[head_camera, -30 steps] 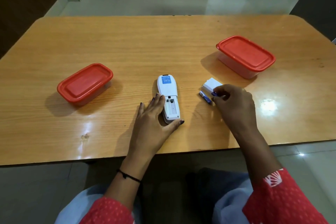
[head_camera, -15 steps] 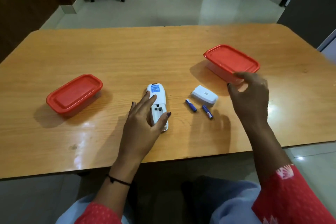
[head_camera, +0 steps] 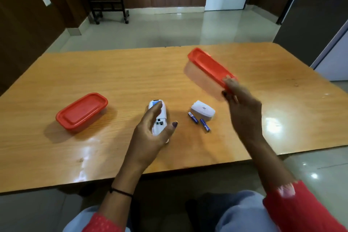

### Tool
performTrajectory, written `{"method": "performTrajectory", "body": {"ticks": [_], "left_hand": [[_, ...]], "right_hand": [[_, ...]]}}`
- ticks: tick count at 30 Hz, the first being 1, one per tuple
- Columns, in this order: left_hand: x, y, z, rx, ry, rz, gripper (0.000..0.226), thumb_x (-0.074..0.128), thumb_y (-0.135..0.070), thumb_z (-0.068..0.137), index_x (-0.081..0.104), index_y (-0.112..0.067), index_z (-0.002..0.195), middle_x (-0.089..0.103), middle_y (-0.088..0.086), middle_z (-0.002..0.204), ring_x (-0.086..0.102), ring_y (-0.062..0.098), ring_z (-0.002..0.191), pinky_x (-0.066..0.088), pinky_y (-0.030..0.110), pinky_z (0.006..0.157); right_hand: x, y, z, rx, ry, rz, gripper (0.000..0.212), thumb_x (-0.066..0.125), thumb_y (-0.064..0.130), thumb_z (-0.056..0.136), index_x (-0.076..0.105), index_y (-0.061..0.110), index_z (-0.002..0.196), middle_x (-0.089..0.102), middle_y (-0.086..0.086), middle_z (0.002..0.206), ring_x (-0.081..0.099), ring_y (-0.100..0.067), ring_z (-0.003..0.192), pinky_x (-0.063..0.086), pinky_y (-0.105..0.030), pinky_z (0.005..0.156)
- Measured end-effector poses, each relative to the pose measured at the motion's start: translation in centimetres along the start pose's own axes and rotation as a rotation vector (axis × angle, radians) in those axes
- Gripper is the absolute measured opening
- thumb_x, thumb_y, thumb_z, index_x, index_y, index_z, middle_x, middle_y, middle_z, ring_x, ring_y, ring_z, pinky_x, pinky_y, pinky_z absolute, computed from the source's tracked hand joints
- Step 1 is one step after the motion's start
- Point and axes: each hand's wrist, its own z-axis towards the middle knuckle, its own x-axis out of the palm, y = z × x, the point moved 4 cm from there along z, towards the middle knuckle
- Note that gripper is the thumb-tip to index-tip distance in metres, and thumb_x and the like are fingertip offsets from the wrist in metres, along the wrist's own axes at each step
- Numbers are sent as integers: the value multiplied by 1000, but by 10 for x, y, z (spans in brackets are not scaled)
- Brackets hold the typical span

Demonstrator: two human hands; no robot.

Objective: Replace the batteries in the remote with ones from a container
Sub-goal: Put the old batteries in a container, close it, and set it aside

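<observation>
**Right hand lifts a red-lidded container; left hand steadies the open remote**

The left hand (head_camera: 150,133) cups the white remote (head_camera: 159,118) on the wooden table (head_camera: 94,81), fingers loosely curled along it; its battery bay is uncovered. Just right lie two blue batteries (head_camera: 199,123) beside the white battery cover (head_camera: 203,112). Farther right, the right hand (head_camera: 243,107) grips the near end of a tilted, blurred red-lidded container (head_camera: 209,68), raised off the table. A second red-lidded container (head_camera: 82,111) rests at the left.
</observation>
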Motion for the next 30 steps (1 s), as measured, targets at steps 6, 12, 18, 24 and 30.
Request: {"method": "performTrajectory", "body": {"ticks": [6, 12, 18, 24, 30], "left_hand": [[-16, -21, -39, 11, 138, -335, 109, 85, -54, 47, 29, -39, 140, 47, 3, 139, 52, 20, 124, 53, 36, 90], [-37, -19, -74, -13, -17, -363, 114, 89, -49, 40, 30, -44, 137, 44, 1, 140, 49, 21, 126, 54, 41, 91], [-33, -25, -101, -49, -132, -375, 111, 92, -32, 45, 24, -29, 133, 46, 3, 135, 57, 16, 115, 53, 17, 70], [-29, -22, -107, -67, -90, -316, 98, 74, 1, 70, 14, -30, 141, 53, -3, 123, 61, 2, 99, 50, 9, 63], [-31, -26, -106, -26, -117, -302, 95, 81, -1, 62, 30, -31, 136, 58, -9, 114, 64, -8, 93, 51, 10, 63]], "right_hand": [[-2, 80, -71, -81, 399, 296, 40, 59, 17, 85, 56, 29, 124, 54, 31, 128, 44, -6, 131, 41, -33, 107], [-5, 122, -89, 65, 494, 231, 49, 60, 1, 86, 60, 40, 115, 53, 30, 126, 34, 2, 134, 32, -42, 112], [6, 188, -115, -171, 462, -70, 45, 49, 42, 81, 62, 25, 121, 60, 7, 130, 42, -11, 133, 7, -61, 114], [21, 189, -126, -350, 433, -188, 37, 47, 35, 89, 66, 13, 112, 70, -6, 114, 64, -22, 110, 38, -61, 101], [15, 194, -129, -312, 283, -169, 32, 49, 31, 88, 67, 13, 107, 73, -4, 106, 66, -16, 100, 46, -48, 96]]}}
